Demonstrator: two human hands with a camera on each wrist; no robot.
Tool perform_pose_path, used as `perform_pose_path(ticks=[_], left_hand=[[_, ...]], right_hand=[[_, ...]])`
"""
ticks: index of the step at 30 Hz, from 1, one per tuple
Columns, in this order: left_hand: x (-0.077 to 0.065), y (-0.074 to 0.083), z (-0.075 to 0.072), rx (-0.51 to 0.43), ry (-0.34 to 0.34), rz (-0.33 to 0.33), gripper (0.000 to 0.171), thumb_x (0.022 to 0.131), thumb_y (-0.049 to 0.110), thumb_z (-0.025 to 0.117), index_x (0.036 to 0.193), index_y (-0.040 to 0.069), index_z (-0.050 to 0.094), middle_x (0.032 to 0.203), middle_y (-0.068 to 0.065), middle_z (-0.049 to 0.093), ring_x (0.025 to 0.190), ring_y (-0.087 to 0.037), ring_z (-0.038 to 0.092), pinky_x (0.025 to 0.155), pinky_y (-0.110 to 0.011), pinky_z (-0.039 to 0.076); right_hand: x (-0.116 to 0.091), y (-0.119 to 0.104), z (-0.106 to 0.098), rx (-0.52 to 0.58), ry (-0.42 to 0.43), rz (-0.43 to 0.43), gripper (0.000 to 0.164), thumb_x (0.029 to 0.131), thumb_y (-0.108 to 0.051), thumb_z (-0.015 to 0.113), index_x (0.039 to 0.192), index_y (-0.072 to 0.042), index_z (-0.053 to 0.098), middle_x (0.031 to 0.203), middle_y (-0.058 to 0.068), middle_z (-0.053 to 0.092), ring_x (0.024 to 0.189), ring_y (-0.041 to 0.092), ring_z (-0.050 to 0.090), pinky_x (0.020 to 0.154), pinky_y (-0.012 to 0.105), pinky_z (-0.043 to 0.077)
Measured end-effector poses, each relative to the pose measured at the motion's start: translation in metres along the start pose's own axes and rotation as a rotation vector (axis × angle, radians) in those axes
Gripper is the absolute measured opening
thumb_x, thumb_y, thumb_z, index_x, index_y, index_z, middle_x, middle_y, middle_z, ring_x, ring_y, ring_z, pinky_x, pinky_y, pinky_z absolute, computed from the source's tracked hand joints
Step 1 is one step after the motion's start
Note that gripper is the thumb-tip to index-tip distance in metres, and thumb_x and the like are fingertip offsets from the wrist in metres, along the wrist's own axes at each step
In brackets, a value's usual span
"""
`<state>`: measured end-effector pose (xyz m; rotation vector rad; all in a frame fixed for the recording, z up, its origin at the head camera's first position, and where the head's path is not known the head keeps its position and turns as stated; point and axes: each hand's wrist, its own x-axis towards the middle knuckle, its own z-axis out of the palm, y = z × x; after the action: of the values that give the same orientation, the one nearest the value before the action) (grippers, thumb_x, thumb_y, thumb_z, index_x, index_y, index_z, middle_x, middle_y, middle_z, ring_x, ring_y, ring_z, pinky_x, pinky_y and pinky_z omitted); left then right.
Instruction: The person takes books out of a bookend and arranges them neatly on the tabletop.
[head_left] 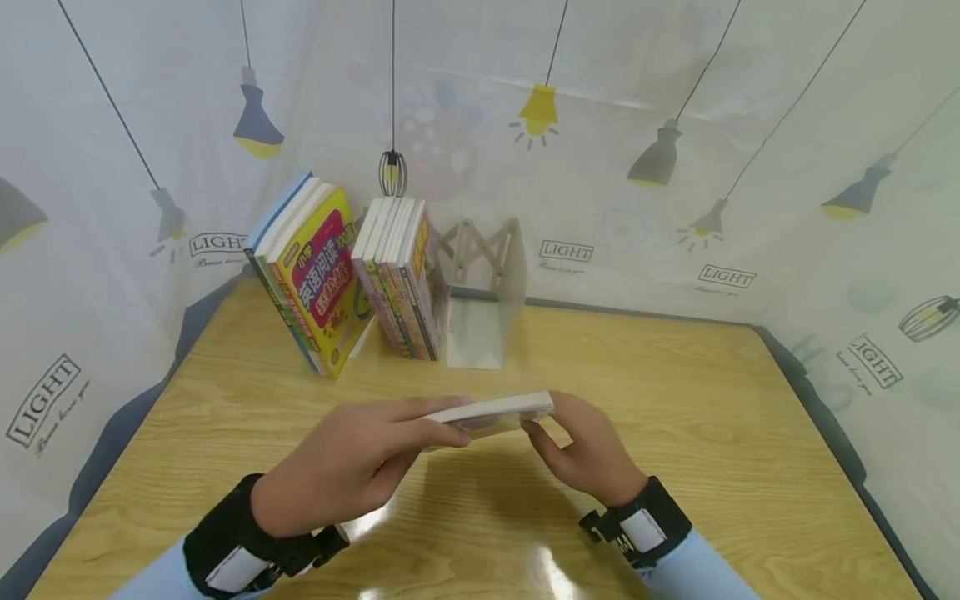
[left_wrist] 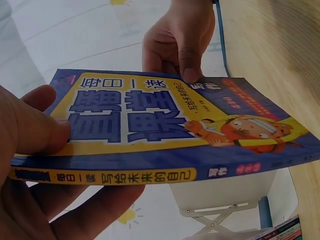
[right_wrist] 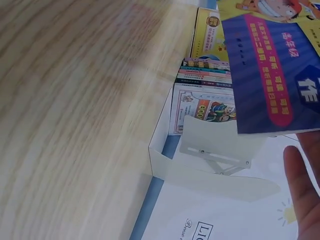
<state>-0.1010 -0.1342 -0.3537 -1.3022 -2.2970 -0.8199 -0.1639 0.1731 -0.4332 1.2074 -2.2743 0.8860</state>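
Note:
Over the table, both hands hold a blue and yellow paperback book (head_left: 495,408), whose cover with big Chinese characters shows in the left wrist view. The left hand (head_left: 356,450) grips the spine side, thumb on the cover and fingers beneath. At the opposite side, the right hand (head_left: 588,446) pinches the edge; its thumb (left_wrist: 190,70) lies on the cover there. In the right wrist view a corner of the book hides part of the shelved books. Behind the hands stands a white folding book rack (head_left: 474,337) with a crisscross back.
A row of thin books (head_left: 397,292) stands upright in the rack. Left of it, several larger books, the front one a yellow book (head_left: 318,283), lean leftward. A pale curtain (head_left: 600,50) printed with lamps surrounds the wooden table (head_left: 637,358) at the back and sides.

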Motion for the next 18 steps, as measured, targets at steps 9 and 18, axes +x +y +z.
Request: perform_pose_path(ticks=[9, 18], left_hand=[[0.0003, -0.0026, 0.0019, -0.011, 0.024, -0.007, 0.032, 0.108, 0.027, 0.04, 0.13, 0.025, 0.063, 0.137, -0.003, 0.061, 0.094, -0.012, 0.068, 0.066, -0.015, 0.051], [-0.0007, -0.0046, 0.0025, -0.006, 0.072, 0.019, 0.029, 0.106, 0.029, 0.045, 0.126, 0.022, 0.065, 0.13, -0.007, 0.062, 0.1, -0.017, 0.068, 0.075, -0.027, 0.059]], right_hand=[[-0.0025, 0.0004, 0.0005, -0.011, 0.104, -0.044, 0.025, 0.102, -0.025, 0.059, 0.116, -0.005, 0.066, 0.107, 0.008, 0.072, 0.094, 0.02, 0.07, 0.08, 0.031, 0.058], [-0.0041, -0.0008, -0.0005, 0.085, 0.206, -0.106, 0.02, 0.1, -0.02, 0.062, 0.111, -0.004, 0.07, 0.1, 0.009, 0.073, 0.085, 0.019, 0.07, 0.077, 0.025, 0.056]])
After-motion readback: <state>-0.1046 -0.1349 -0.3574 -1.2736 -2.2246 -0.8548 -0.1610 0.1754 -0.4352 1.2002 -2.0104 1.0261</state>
